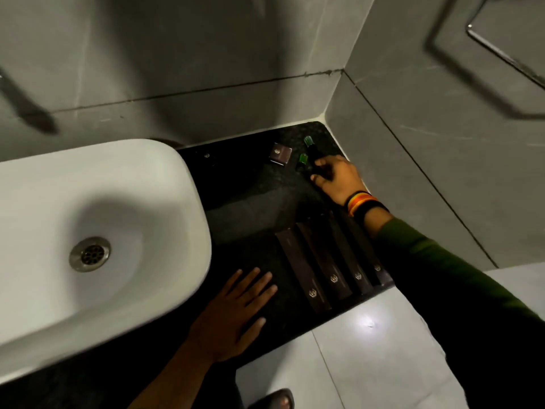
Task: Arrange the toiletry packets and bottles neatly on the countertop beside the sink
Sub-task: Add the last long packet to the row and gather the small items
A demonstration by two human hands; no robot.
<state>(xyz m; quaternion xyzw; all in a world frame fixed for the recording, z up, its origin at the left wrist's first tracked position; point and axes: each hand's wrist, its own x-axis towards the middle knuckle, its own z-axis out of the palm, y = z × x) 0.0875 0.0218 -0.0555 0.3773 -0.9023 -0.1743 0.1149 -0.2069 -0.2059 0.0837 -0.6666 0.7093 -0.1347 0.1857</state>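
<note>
Packets first: four long dark-brown cardboard toiletry packets (333,267) with small gold logos lie flat, side by side and roughly parallel, at about five o'clock on the black speckled stone countertop (250,202), their logo ends toward the front edge. That even row reads as the finished part of the arranging, kept near the front where it is easy to reach

The left hand (236,314) rests palm-down at seven o'clock on the counter, just beside the white oval ceramic sink basin (103,231), fingers spread and flat, holding nothing; it looks like a brace while the body leans toward the far corner

The right hand (336,178), at the end of a dark green sleeve (442,276) with striped wristbands (364,203), reaches to about two o'clock near the grey tiled wall corner. Its fingers are curled around a small dark bottle, though the grip itself is partly hidden, so I cannot tell how firmly it closes. Two small dark bottles with green caps (305,150) sit just beside each other there, the farther cap near the wall, the nearer one touching or almost touching the fingertips. Whether they stand or lie is hard to judge

A small square brown packet (280,154) sits at one o'clock, apart from the row and slightly askew. It and the bottles seem to be what is left to line up
</note>
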